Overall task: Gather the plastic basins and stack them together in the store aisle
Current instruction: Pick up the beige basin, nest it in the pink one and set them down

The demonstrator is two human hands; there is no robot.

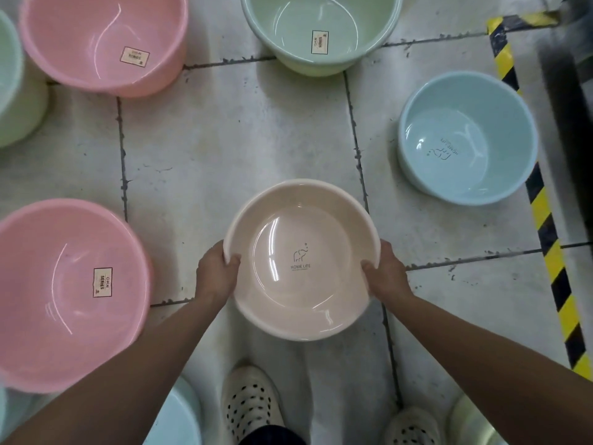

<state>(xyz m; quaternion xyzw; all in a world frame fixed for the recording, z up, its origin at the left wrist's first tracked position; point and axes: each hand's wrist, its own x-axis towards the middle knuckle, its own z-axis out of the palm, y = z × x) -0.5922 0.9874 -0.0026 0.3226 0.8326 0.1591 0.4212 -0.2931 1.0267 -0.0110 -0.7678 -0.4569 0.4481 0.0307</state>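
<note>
Above the tiled floor [224, 149], left hand [215, 275] and right hand [386, 275] grip a glossy beige basin [301, 261], seemingly elephant-printed.

A cream basin [301, 258] with a little elephant drawn inside sits open side up in the middle. Two big pink basins [69, 293] [104, 40] sit on the floor to the left. A green basin [321, 30] is at the top. A blue basin [467, 138] sits to the right.
</note>
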